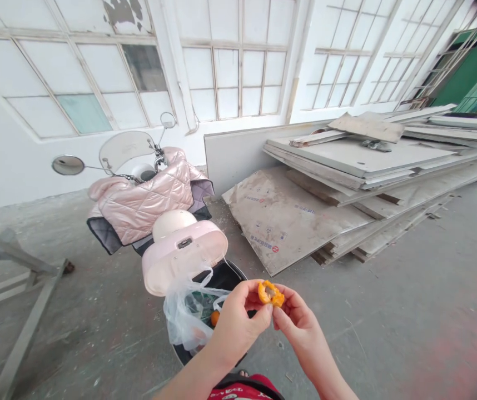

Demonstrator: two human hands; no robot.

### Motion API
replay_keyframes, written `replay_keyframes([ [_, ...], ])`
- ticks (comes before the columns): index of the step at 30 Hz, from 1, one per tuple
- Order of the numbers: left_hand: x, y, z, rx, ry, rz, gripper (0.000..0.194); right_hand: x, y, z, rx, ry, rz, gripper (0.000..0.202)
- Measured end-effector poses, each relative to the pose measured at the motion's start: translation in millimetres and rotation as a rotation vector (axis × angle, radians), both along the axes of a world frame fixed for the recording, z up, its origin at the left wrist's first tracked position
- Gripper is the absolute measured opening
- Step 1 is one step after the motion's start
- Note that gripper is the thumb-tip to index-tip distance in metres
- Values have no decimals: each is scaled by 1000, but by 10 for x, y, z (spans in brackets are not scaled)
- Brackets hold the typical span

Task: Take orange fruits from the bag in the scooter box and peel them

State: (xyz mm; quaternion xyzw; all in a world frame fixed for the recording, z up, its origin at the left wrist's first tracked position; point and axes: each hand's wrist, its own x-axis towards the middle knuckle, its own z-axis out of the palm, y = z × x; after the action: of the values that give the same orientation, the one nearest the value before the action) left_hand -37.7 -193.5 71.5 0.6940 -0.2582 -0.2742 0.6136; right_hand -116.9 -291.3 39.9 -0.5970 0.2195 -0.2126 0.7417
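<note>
A small mandarin [271,294], its orange peel torn open around a pale inside, is pinched between both hands. On its left side, my left hand [241,314] grips it with thumb and fingers. From the right, my right hand [299,319] holds it too, and the two thumbs nearly meet below it. Beneath my left forearm stands an open black box [225,273] with a clear plastic bag [175,311] draped over its rim. Another orange fruit [215,318] shows inside, partly hidden by the bag and my arm.
The box's pale pink lid [184,253] is raised behind it. Ahead stands a scooter with a pink quilted cover [147,191] and a mirror [68,165]. Stacked boards [301,211] lie to the right; a metal frame [30,333] stands at left.
</note>
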Motion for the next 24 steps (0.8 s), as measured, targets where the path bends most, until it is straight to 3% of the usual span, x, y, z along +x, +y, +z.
replay_keyframes([
  [9, 53, 68, -120, 26, 11, 1, 32, 77, 71, -74, -60, 36, -8, 37],
  [19, -125, 158, -65, -72, 83, -91, 29, -147, 169, 52, 13, 59, -46, 41],
  [24, -212, 63, -95, -96, 105, -117, 28, -273, 102, 60, 45, 56, -88, 43],
])
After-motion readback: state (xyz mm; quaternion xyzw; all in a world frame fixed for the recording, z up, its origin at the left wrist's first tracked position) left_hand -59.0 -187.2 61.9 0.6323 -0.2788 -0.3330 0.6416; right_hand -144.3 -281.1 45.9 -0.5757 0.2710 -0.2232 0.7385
